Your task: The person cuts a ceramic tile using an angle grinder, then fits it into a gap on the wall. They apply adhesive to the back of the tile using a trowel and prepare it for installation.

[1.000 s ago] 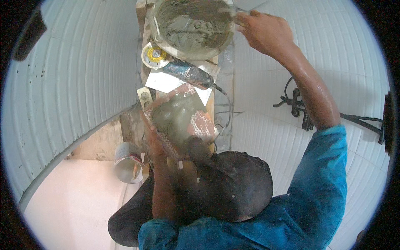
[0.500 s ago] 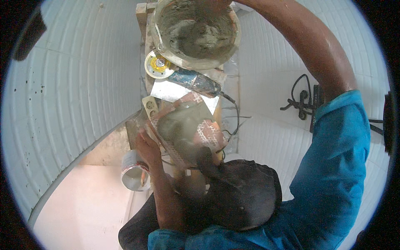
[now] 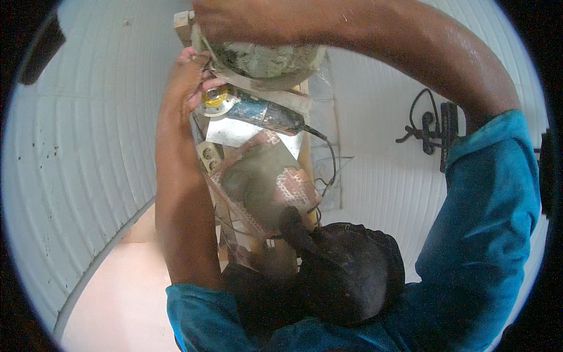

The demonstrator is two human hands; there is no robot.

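Observation:
A bucket [image 3: 305, 73] of wet grey mortar stands at the far end of a narrow wooden bench. My left hand [image 3: 189, 79] is at its left rim, fingers curled round the edge. Across the mouth reaches my right arm; my right hand [image 3: 234, 22] is closed at the far left of the rim, its fingertips and anything in them hidden. Just nearer than the bucket lies an angle grinder [image 3: 264, 112] with a yellow-centred disc, beside my left fingers. Closer to me is a reddish tile [image 3: 299, 185] with a white mesh pattern, partly coated in grey mortar.
Under the grinder is a white sheet [image 3: 231, 132]. A socket strip [image 3: 209, 155] sits left of the tile, and the grinder's black cord [image 3: 334, 158] hangs at the right. Pale ribbed walls [image 3: 99, 135] close in on both sides. A black fixture [image 3: 437, 132] is at the right.
My left hand has moved from beside the tile up to the bucket's left rim. My right hand has swung left across the bucket. The white pot at lower left is now out of sight.

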